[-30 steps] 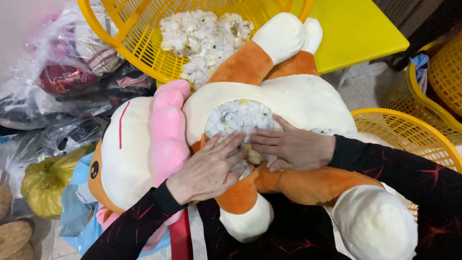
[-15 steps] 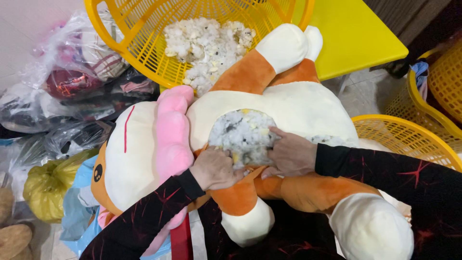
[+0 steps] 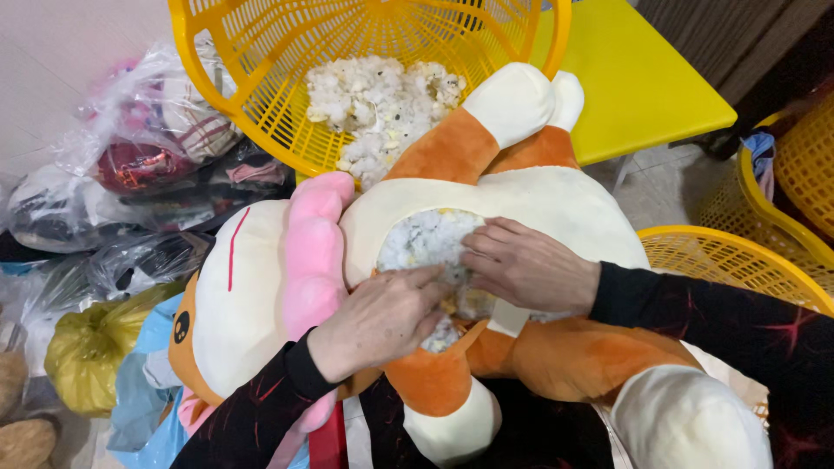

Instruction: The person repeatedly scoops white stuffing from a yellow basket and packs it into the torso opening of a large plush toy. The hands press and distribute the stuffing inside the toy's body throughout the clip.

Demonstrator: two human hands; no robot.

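**Both hands pressed into the open belly of a large plush toy**

A big orange-and-cream plush toy point(image 3: 539, 200) lies on its back across the person's lap, its head to the left with a pink ruffle point(image 3: 311, 252) around the neck and its white-tipped paws pointing up toward the top of the view. A seam in its belly gapes open, and white stuffing point(image 3: 426, 239) with yellowish flecks shows in the gap.

The left hand point(image 3: 382, 317) comes in from the lower left and lies on the near edge of the opening, palm down, fingers loosely stretched and close together, their tips resting on the stuffing. It grips nothing; it presses flat. The right hand point(image 3: 530, 265) comes in from the right and lies on the opposite edge, also palm down, with fingers slightly curled and their tips at the stuffing. It too is unclenched and holds nothing. The fingertips of both hands nearly meet over the lower part of the gap.

Beyond the toy a yellow plastic basket point(image 3: 261, 95) is tilted toward the person, with a heap of loose stuffing point(image 3: 382, 104) inside. A second yellow basket point(image 3: 738, 252) sits at the right, under the right forearm. Clear plastic bags point(image 3: 156, 148) of fabric lie at the left.
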